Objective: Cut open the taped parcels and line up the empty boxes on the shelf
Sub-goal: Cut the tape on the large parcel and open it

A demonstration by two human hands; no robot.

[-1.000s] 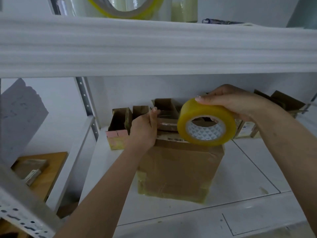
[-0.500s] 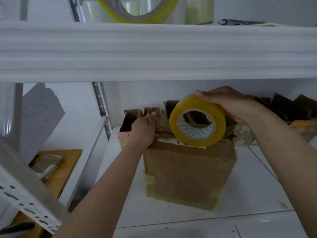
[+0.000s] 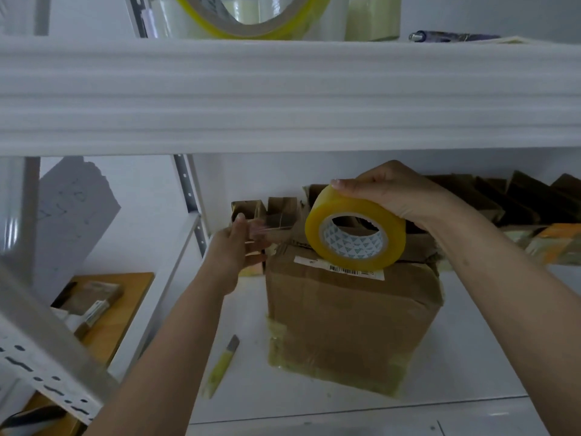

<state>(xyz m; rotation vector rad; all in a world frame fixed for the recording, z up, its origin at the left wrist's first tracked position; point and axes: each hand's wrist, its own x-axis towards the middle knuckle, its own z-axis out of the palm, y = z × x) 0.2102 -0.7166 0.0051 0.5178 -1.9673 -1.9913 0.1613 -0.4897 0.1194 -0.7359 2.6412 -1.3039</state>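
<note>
A roll of tape point(image 3: 355, 236) is gripped by the right hand point(image 3: 393, 196) atop the parcel point(image 3: 349, 322) on the shelf point(image 3: 471, 366) – its strip pinched by the left hand point(image 3: 234, 251) – so sealing, not cutting, seems underway; the knife point(image 3: 220, 366) is needed next.

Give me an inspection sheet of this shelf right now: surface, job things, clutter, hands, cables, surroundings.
Surface: white shelf, marked with thin lines.
Job's things: taped cardboard box with barcode label; opened boxes in a row at the back; yellow utility knife lying beside the box.
Clutter: tape rolls on upper shelf.
Hands: right hand grips yellow tape roll on the box top; left hand pulls a clear tape strip, grip blurred.
Cables: nothing seen.
Surroundings: wooden board lower left.
</note>
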